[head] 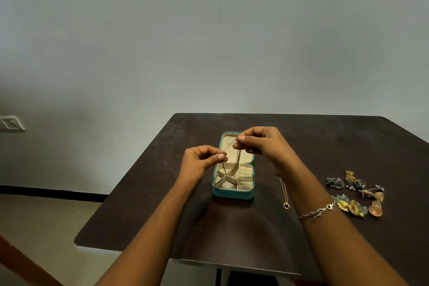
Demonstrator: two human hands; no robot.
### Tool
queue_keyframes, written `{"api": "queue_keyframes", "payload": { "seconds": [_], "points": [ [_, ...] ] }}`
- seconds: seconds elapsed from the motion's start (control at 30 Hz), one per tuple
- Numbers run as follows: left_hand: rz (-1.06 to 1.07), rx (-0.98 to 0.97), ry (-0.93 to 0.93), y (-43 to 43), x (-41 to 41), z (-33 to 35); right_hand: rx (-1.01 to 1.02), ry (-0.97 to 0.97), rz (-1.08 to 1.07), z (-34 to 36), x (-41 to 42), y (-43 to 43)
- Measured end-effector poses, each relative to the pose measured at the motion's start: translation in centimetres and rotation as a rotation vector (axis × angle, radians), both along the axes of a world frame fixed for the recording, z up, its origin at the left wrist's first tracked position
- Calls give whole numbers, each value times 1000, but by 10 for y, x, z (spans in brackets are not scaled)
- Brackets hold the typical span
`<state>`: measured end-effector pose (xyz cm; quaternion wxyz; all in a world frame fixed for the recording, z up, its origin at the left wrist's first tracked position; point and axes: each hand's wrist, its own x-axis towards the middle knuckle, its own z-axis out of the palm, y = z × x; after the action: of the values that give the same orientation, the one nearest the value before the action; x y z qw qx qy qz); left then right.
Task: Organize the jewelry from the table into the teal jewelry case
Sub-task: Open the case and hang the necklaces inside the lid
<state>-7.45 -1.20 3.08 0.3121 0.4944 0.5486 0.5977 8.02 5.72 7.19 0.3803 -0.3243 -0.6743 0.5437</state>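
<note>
The teal jewelry case (232,194) lies open in the middle of the dark table, showing cream compartments and ring rolls. Above it my left hand (200,161) and my right hand (260,144) each pinch one end of a thin gold chain with dark beads (237,165). The chain hangs down between them, and its lower part reaches into the case's compartments. A thin gold necklace with a ring pendant (285,195) lies on the table just right of the case. Several ornate earrings (357,193) are scattered at the right, partly behind my right forearm.
The dark brown table (162,216) has its left edge and near edge close to my arms. A silver bracelet (318,211) sits on my right wrist. A grey wall stands behind, with a wall socket (11,123) at the left.
</note>
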Motion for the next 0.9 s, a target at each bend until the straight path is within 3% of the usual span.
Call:
{"api": "queue_keyframes", "payload": {
  "seconds": [0.5,0.7,0.9],
  "points": [
    [32,-56,-182,-4,-6,38,-301,26,16,-24,9,-3],
    [92,43,-367,0,-16,58,-367,57,4,-36,23,-1],
    [152,105,-362,-2,-33,63,-393,81,-20,-46,41,3]
  ]
}}
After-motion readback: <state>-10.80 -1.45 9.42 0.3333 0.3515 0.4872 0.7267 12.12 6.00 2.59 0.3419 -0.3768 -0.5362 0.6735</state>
